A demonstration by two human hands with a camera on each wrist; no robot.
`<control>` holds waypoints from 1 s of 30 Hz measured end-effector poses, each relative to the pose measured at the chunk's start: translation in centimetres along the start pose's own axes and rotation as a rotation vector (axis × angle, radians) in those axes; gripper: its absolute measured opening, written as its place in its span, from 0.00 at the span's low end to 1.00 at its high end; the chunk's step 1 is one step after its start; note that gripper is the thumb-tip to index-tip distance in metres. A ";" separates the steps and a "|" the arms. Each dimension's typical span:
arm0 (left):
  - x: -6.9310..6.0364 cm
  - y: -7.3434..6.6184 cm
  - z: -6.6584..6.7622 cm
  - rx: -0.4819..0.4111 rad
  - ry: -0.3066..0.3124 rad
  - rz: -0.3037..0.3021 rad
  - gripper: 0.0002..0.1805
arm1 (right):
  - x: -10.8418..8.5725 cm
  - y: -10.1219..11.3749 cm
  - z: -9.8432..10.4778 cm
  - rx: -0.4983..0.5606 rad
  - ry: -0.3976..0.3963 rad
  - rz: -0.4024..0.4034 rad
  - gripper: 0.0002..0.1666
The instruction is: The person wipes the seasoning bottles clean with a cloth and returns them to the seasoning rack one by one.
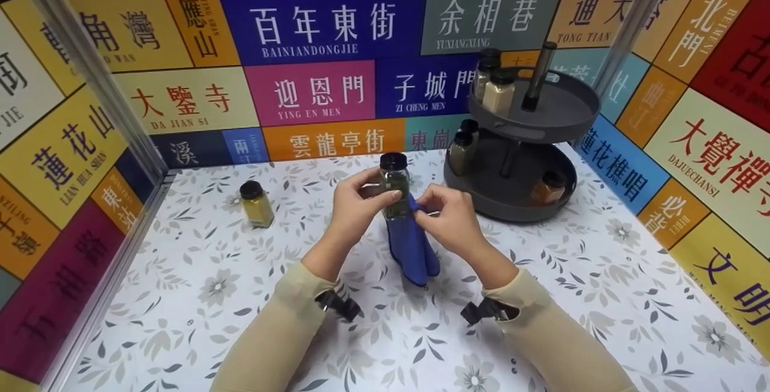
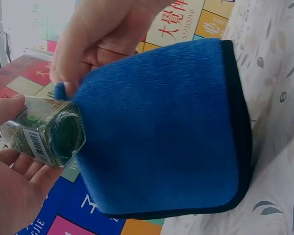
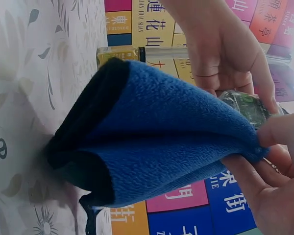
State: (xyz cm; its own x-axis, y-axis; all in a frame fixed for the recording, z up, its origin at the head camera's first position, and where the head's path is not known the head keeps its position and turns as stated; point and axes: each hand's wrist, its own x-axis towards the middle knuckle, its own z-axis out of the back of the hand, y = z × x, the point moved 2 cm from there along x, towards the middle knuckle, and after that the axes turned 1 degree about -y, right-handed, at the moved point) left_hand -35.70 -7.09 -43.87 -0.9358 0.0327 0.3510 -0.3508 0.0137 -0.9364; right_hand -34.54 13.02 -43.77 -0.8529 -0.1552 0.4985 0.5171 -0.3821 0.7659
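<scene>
My left hand [image 1: 360, 204] grips a glass spice jar [image 1: 394, 183] with a black lid, held upright above the table. Dried green herbs show through its glass, and the left wrist view shows a barcode label near its base. A blue cloth [image 1: 411, 252] with dark edging hangs folded from my right hand [image 1: 450, 216], which pinches its top between thumb and fingers. In the left wrist view the cloth [image 2: 161, 132] spreads right beside the jar's bottom [image 2: 66, 134]. The right wrist view shows the cloth's fold [image 3: 171, 137] and my fingers bunching its upper end.
A jar of yellow powder [image 1: 257, 205] stands to the left on the floral-patterned tabletop [image 1: 216, 320]. At the back right is a dark two-tier rack [image 1: 511, 211]. Its upper tier bears pale-filled jars [image 1: 498, 96]; below are a dark-filled jar [image 1: 461, 154] and a reddish jar [image 1: 548, 189].
</scene>
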 end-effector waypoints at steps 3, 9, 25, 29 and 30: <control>0.1 0.0 -0.1 -0.012 0.005 0.006 0.28 | 0.0 0.2 0.1 0.003 -0.012 0.002 0.05; -0.2 0.3 -0.7 0.027 0.057 0.029 0.28 | 0.1 0.5 0.8 0.042 -0.128 0.009 0.06; -0.6 0.5 -1.3 0.094 0.087 0.047 0.30 | 0.2 0.7 1.1 0.168 -0.260 0.118 0.06; -0.4 0.0 -0.9 0.085 0.024 0.014 0.29 | 0.1 0.3 0.7 0.048 -0.143 0.042 0.07; -0.3 -0.1 -0.7 0.080 0.010 0.008 0.30 | 0.0 0.2 0.5 0.023 -0.109 0.032 0.07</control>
State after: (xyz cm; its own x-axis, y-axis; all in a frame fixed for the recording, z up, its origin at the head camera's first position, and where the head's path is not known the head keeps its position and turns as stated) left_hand -35.31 -6.38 -43.88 -0.9382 0.0422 0.3435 -0.3457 -0.0663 -0.9360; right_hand -34.41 13.41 -43.38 -0.8237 -0.0661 0.5632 0.5465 -0.3571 0.7575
